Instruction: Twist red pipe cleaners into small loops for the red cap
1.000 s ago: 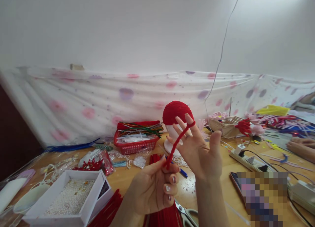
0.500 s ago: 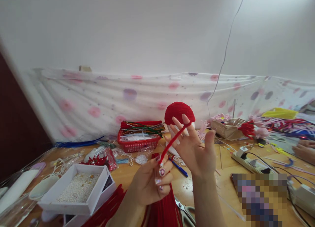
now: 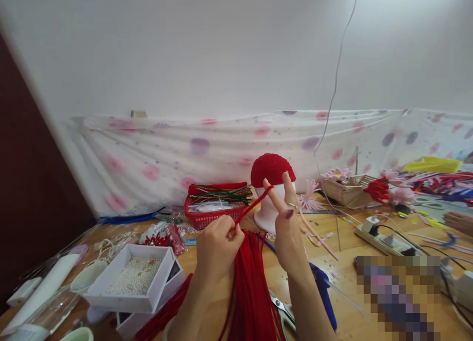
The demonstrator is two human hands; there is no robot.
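Note:
My left hand [image 3: 219, 242] is closed in a pinch on one end of a red pipe cleaner [image 3: 253, 204]. The pipe cleaner runs up and right to my right hand [image 3: 286, 227], where it loops over the raised fingertips. My right hand's fingers are stretched upward, a ring on one of them. Below both hands lies a bundle of red pipe cleaners [image 3: 249, 287]. Behind the hands stands a white head-shaped stand with a red knitted cap [image 3: 272, 167].
A red basket of coloured pipe cleaners [image 3: 212, 203] sits behind my left hand. White boxes of pearl beads [image 3: 135, 279] lie at the left, scissors [image 3: 283, 311] near the front edge. A power strip [image 3: 384, 235], a wicker basket [image 3: 343, 190] and another person's hand [image 3: 458, 221] are on the right.
Both hands have dropped lower. My right hand has turned edge-on. My left hand has pulled the pipe cleaner down and to the left. The view has swung left.

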